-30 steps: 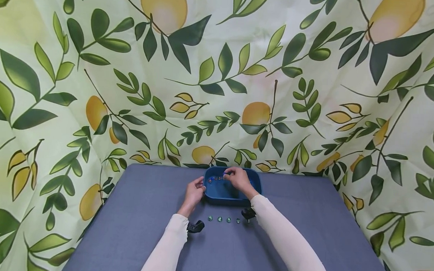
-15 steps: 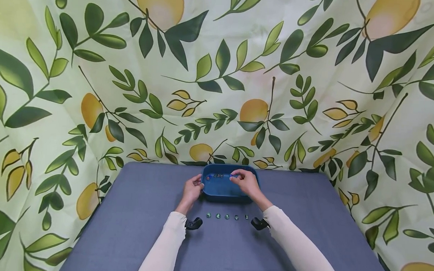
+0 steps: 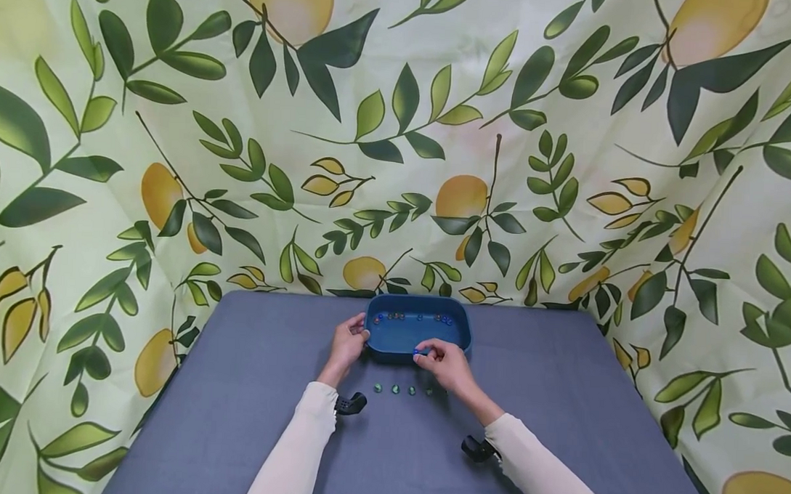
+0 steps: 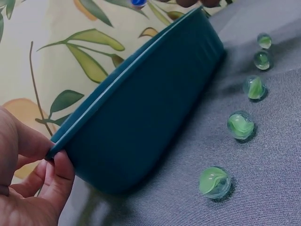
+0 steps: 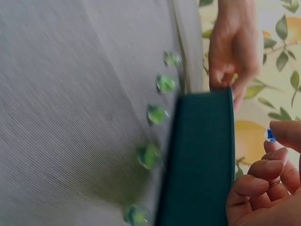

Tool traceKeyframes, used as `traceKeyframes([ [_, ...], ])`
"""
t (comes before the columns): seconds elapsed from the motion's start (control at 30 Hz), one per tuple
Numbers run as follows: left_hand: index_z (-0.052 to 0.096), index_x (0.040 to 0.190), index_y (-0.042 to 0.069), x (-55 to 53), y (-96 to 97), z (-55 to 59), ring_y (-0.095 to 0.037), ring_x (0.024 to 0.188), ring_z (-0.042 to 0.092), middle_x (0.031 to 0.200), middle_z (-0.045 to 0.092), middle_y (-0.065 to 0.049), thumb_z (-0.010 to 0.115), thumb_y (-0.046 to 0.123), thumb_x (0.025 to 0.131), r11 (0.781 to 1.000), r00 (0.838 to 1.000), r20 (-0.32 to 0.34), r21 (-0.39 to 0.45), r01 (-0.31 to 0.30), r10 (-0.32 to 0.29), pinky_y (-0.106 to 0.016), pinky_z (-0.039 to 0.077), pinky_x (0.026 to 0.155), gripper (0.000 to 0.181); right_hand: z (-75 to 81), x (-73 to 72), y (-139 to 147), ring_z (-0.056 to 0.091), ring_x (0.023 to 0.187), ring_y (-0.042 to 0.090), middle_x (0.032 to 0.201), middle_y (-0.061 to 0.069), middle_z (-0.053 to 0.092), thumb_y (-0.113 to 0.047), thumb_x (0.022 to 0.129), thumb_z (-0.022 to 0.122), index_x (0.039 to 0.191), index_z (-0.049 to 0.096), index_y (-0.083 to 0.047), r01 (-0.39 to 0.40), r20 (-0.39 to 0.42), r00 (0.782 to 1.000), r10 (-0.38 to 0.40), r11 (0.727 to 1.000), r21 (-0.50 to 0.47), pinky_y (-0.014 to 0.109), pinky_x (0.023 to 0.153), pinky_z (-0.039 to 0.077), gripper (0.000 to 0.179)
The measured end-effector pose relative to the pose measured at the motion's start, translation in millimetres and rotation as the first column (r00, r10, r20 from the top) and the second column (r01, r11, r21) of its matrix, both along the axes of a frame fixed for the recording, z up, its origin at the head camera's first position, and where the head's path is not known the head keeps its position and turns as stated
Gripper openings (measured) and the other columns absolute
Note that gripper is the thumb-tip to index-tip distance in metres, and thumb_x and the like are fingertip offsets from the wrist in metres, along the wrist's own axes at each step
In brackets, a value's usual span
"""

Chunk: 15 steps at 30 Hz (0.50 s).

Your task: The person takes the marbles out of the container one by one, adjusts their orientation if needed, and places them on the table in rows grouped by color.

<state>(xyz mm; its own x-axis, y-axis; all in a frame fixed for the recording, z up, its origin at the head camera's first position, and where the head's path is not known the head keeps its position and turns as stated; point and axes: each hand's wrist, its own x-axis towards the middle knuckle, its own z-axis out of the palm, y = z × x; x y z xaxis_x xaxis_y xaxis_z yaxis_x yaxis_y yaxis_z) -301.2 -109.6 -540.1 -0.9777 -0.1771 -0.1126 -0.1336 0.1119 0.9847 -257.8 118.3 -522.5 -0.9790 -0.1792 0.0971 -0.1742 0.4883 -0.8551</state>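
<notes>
My left hand pinches the rim at the left end of a dark blue plastic bin, thumb and fingers on either side of the edge. A blue marble sits between the thumb and fingertip of my right hand, which hovers over the bin's near rim. Inside the bin, several small marbles in orange-brown and blue lie along the far side. On the cloth in front of the bin, clear marbles with green swirls form a row; in the head view my right hand partly covers its right end.
The bin stands at the back of a table covered with grey-blue cloth. Right behind it hangs a fabric backdrop printed with lemons and leaves, which also wraps both sides. A black wrist camera juts inward from the right sleeve.
My right hand has moved from over the bin's inside toward its near rim, carrying the blue marble. Marbles at the bin's far right are uncovered now. My left hand keeps its hold.
</notes>
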Motion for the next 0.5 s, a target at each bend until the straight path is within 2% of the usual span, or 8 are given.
traceKeyframes([
  [0.23, 0.054, 0.14, 0.004, 0.6, -0.3, 1.8, -0.026, 0.107, 0.055, 0.129, 0.057, -0.021, 0.056, -0.002, 0.091, 1.0, 1.0, -0.007, 0.004, -0.001, 0.001, -0.027, 0.052, 0.073, 0.049, -6.6, 23.2, -10, 0.04, 0.052, 0.004, 0.063, -0.006, 0.048, -0.021, 0.086, 0.074, 0.095, 0.072, -0.016, -0.09, 0.017, 0.996, 0.09, 0.996, -0.019, 0.021, 0.048, 0.035, 0.01],
  [0.37, 0.054, 0.14, 0.004, 1.0, -0.7, 4.0, -0.024, 0.106, 0.054, 0.129, 0.056, -0.021, 0.056, -0.002, 0.091, 1.0, 1.0, -0.006, 0.01, -0.001, 0.001, -0.025, 0.051, 0.071, 0.05, -12.4, 33.1, -17, 0.041, 0.052, 0.002, 0.065, -0.007, 0.05, -0.022, 0.087, 0.074, 0.096, 0.072, -0.017, -0.148, 0.024, 0.989, 0.149, 0.989, -0.014, 0.019, 0.049, 0.036, 0.01],
  [0.5, 0.053, 0.14, 0.004, 2.0, 0.1, 4.3, -0.024, 0.105, 0.054, 0.129, 0.056, -0.021, 0.055, -0.003, 0.091, 1.0, 1.0, -0.002, 0.009, 0.002, -0.002, -0.026, 0.051, 0.071, 0.05, -18.2, 40.2, -24, 0.043, 0.054, 0.002, 0.066, -0.008, 0.051, -0.022, 0.087, 0.073, 0.096, 0.072, -0.017, -0.173, 0.032, 0.984, 0.173, 0.985, 0.01, 0.019, 0.05, 0.037, 0.01],
])
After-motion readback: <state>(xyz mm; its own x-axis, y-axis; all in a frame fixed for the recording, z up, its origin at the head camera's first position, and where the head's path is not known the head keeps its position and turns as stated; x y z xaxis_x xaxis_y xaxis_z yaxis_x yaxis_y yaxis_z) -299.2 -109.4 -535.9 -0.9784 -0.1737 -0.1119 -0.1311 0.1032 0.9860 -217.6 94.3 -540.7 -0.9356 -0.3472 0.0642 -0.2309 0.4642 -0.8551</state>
